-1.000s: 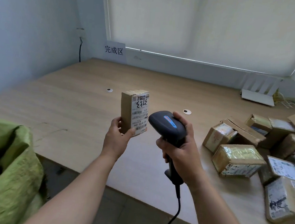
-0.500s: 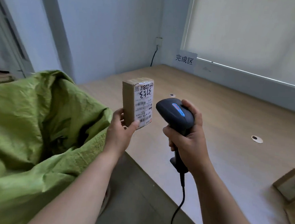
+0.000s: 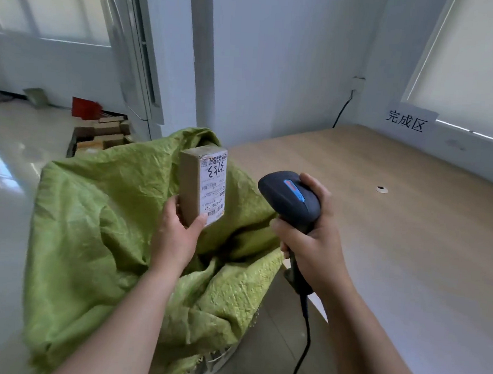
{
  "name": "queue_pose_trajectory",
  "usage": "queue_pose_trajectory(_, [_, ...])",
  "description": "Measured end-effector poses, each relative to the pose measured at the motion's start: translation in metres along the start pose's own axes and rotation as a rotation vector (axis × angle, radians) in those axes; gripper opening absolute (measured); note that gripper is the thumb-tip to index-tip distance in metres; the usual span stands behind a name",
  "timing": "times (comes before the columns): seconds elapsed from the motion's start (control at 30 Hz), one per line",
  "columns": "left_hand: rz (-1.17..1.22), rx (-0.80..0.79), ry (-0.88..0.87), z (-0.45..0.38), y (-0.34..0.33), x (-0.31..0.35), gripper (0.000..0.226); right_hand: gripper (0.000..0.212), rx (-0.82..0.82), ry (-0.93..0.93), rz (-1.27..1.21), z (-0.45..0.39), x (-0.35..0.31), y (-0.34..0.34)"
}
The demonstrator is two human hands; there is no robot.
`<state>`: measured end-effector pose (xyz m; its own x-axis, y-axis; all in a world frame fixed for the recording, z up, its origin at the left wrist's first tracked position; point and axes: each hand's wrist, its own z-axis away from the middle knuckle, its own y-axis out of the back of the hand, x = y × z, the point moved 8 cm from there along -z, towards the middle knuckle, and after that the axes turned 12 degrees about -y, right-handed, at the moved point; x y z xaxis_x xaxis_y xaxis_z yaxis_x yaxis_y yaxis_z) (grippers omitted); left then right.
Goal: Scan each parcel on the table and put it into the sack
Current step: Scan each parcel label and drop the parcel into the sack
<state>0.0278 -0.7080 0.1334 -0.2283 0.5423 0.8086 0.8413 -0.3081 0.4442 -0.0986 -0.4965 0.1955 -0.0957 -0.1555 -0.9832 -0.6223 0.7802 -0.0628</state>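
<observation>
My left hand (image 3: 175, 234) holds a small brown cardboard parcel (image 3: 192, 188) upright by its lower end, its white shipping label turned toward the right. The parcel hangs above the crumpled green woven sack (image 3: 95, 222), whose dark opening lies just below and right of the hand. My right hand (image 3: 313, 245) grips a black handheld barcode scanner (image 3: 290, 200) with a blue stripe, its head pointing left at the parcel's label. The scanner's cable drops down past the table edge. No other parcels on the table are in view.
The wooden table (image 3: 413, 229) fills the right side, with a small white disc (image 3: 382, 189) and a paper sign (image 3: 408, 120) on the sill behind. On the shiny floor at the back left sit a crate of boxes (image 3: 101, 138) and a red object (image 3: 84, 108).
My view has swung left from the table to the sack. Both hands moved left with it, so the parcel now hangs over the sack. The parcel pile has left the view.
</observation>
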Motion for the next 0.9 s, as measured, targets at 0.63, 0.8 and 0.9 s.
queue_pose_trajectory(0.63, [-0.025, -0.176, -0.146, -0.045, -0.028, -0.017, 0.072, 0.072, 0.106, -0.072, 0.018, -0.027, 0.023, -0.021])
queue_pose_trajectory(0.8, [0.017, -0.334, -0.328, -0.035, -0.077, 0.030, 0.064, 0.072, 0.234, -0.080, 0.091, -0.003, 0.018, 0.018])
queue_pose_trajectory(0.9, [0.061, -0.419, -0.412, -0.016, -0.106, 0.064, 0.060, 0.072, 0.334, -0.100, 0.135, 0.020, 0.014, 0.053])
